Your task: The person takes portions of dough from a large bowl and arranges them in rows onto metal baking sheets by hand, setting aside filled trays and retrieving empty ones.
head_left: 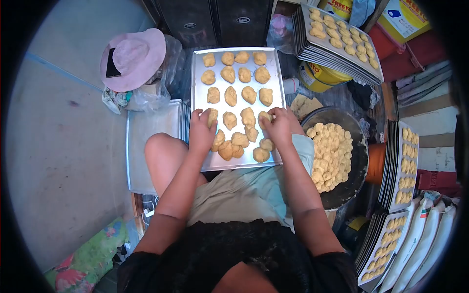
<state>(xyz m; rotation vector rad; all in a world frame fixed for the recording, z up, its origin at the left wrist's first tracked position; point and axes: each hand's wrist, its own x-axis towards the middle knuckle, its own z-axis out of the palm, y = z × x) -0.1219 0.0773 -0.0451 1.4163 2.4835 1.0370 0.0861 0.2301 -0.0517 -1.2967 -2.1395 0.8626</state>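
A metal baking tray (pixel 196 88) rests across my lap, carrying rows of rough yellowish dough pieces (pixel 230 95). My left hand (pixel 201 129) grips a dough piece (pixel 212 117) between thumb and fingers at the tray's left side. On the right side, my right hand (pixel 277 128) is closed around another dough piece (pixel 265 118). Nearer to me the pieces sit bunched together, some touching, such as the dough cluster (pixel 229 148). Farther up the tray they lie apart in even rows.
To my right stands a large dark basin (pixel 360 161) heaped with dough pieces (pixel 330 156). Stacked trays of dough (pixel 337 36) are at the upper right, with more tray stacks (pixel 401 161) at the right. Empty-looking trays (pixel 151 146) lean at left, below a pink hat (pixel 133 56).
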